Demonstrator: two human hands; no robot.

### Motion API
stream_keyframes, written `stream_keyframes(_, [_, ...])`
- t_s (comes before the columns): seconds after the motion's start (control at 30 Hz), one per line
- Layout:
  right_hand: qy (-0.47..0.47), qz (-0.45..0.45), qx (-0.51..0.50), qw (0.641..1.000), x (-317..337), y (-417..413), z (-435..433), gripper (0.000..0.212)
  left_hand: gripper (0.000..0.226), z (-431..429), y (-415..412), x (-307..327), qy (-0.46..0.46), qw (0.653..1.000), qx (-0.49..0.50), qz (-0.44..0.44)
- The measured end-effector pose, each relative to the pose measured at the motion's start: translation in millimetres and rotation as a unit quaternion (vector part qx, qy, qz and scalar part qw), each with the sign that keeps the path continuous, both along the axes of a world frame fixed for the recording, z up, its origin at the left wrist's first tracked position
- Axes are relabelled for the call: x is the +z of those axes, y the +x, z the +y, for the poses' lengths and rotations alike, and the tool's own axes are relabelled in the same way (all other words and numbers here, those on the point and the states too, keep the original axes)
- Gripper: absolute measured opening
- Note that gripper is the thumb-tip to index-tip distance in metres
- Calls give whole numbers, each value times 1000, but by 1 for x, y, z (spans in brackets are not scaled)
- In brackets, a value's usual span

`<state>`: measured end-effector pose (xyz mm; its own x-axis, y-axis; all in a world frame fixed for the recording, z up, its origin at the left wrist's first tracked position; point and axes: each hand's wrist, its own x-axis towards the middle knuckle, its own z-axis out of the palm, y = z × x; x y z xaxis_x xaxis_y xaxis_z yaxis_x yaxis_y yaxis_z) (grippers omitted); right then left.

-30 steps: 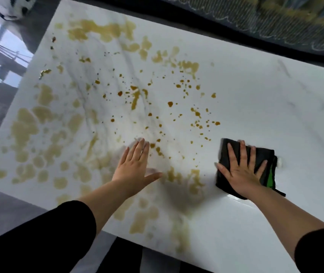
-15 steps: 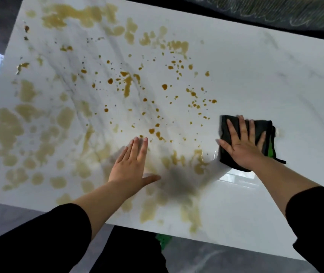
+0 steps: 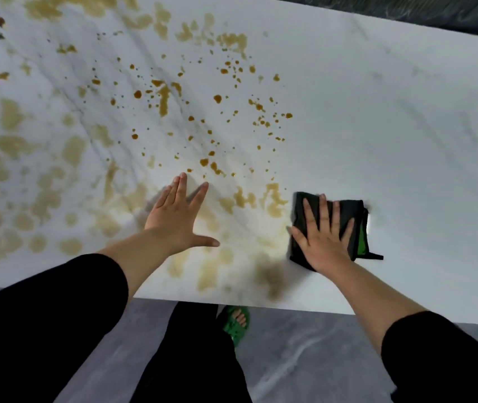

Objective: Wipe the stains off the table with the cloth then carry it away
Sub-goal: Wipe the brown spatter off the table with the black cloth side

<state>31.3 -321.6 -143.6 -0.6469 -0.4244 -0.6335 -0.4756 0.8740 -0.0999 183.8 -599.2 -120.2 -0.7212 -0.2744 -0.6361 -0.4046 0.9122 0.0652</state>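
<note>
A white marble table carries brown and yellowish stains across its left and middle parts. A folded black cloth with a green edge lies near the front edge, just right of the stains. My right hand presses flat on the cloth with fingers spread. My left hand rests flat on the stained surface, fingers straight, thumb out toward the cloth.
The right half of the table shows plain marble. The table's front edge runs below my hands. Under it are grey floor tiles, dark trouser legs and a foot in a green sandal.
The cloth under my right hand has slid toward the front edge and a little left, up to the stain patch. My left hand stayed on the table, its fingers now spread wider.
</note>
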Motion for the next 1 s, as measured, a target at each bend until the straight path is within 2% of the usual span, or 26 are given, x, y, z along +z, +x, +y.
stream_keyframes(0.23, [30, -18, -60, 998, -3, 95, 14, 70, 136, 3, -3, 5, -2, 1000, -5, -22])
stream_keyframes(0.37, [46, 2, -74, 996, -3, 92, -1, 70, 136, 6, -4, 3, -2, 1000, 5, -22])
stream_keyframes(0.53, [-21, 43, -80, 996, -7, 40, -54, 69, 137, 6, -2, -1, -1, 1000, 13, -13])
stream_keyframes(0.63, [-30, 62, -73, 995, -10, 30, -63, 70, 138, 4, -2, -3, -2, 1000, 13, -12])
stream_keyframes(0.77, [-32, 43, -58, 997, -7, 56, -43, 69, 137, 5, -1, -2, -3, 1000, 7, -9])
stream_keyframes(0.9, [-15, 15, -59, 998, -3, 120, -12, 69, 136, 4, -1, 0, -1, 1000, 6, -11])
stream_keyframes(1.0, [7, 20, -85, 996, -7, 141, -12, 71, 136, 4, -2, 0, 3, 1000, 6, -13])
